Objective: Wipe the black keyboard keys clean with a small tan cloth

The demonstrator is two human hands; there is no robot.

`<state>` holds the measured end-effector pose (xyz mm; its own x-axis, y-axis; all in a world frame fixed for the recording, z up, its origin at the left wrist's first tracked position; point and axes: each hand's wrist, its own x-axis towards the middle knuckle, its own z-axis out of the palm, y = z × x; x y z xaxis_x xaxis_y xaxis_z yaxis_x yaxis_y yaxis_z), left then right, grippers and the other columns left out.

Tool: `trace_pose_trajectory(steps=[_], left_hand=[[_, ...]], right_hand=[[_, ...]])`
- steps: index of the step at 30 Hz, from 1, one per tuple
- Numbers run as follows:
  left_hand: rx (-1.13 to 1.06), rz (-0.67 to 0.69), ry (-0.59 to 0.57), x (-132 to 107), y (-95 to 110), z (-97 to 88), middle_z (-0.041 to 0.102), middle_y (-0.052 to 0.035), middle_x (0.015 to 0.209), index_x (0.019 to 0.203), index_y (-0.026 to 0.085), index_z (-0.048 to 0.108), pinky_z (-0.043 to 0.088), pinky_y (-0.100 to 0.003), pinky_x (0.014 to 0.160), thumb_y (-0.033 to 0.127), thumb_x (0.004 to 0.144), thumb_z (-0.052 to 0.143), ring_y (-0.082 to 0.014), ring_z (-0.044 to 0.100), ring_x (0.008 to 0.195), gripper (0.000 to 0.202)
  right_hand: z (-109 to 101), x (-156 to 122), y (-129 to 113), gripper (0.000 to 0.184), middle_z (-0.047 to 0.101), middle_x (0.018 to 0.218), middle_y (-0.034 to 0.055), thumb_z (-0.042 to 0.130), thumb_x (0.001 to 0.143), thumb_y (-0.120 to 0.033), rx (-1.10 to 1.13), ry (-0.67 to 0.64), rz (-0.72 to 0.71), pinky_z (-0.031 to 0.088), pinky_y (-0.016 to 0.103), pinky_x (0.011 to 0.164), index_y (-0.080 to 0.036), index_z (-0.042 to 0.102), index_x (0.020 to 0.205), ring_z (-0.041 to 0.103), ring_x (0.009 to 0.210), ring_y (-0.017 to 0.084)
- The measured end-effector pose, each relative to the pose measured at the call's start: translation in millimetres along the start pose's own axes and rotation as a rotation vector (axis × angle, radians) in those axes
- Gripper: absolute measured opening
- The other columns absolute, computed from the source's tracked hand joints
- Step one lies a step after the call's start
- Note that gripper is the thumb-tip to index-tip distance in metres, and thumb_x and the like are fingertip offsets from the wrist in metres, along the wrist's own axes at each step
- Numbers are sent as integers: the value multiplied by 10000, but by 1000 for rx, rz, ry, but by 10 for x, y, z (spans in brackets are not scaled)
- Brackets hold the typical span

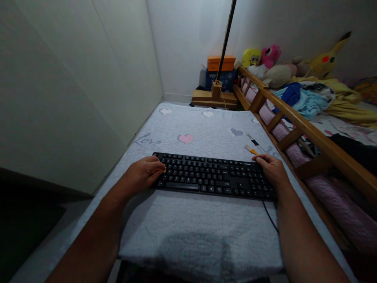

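A black keyboard (209,179) lies across a pale grey blanket (191,232) printed with hearts. My left hand (145,173) wraps around the keyboard's left end, fingers curled over the edge keys. My right hand (272,169) grips the keyboard's right end, fingers bent over its far corner. The keyboard's black cable (269,218) runs from under its right side toward me. Two small tools (251,146) with yellow and black handles lie on the blanket just beyond my right hand.
A wooden bed rail (297,122) runs along the right, with clothes and plush toys (265,57) on the bed behind it. A dark pole on a wooden base (216,96) and stacked boxes (220,68) stand at the far end. A white wall closes the left side.
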<state>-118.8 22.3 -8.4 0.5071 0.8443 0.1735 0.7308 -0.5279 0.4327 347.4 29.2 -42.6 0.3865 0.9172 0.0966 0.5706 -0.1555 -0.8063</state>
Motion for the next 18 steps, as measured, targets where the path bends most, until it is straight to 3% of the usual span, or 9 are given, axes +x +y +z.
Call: trace_pose_trajectory(steps=[11, 15, 18], left_hand=[[75, -152, -27, -44, -143, -111, 682, -39, 858, 872, 195, 743, 473, -267, 712, 310, 860, 508, -172, 646, 768, 261], [92, -154, 64, -36, -110, -112, 684, -52, 886, 888, 191, 745, 489, -281, 725, 334, 881, 510, -181, 644, 780, 276], [51, -66, 163, -7, -7, -49, 691, -61, 919, 930, 189, 745, 505, -289, 775, 359, 931, 501, -180, 645, 837, 297]], right_hand=[[0, 8, 18, 315, 709, 734, 46, 629, 675, -434, 16, -3, 10, 448, 336, 728, -166, 763, 773, 610, 722, 218], [8, 9, 18, 317, 713, 741, 44, 629, 674, -441, 25, 0, 6, 446, 334, 719, -170, 763, 768, 605, 710, 213], [10, 9, 21, 317, 713, 735, 42, 635, 671, -445, 24, 0, 3, 446, 335, 711, -174, 765, 772, 603, 703, 213]])
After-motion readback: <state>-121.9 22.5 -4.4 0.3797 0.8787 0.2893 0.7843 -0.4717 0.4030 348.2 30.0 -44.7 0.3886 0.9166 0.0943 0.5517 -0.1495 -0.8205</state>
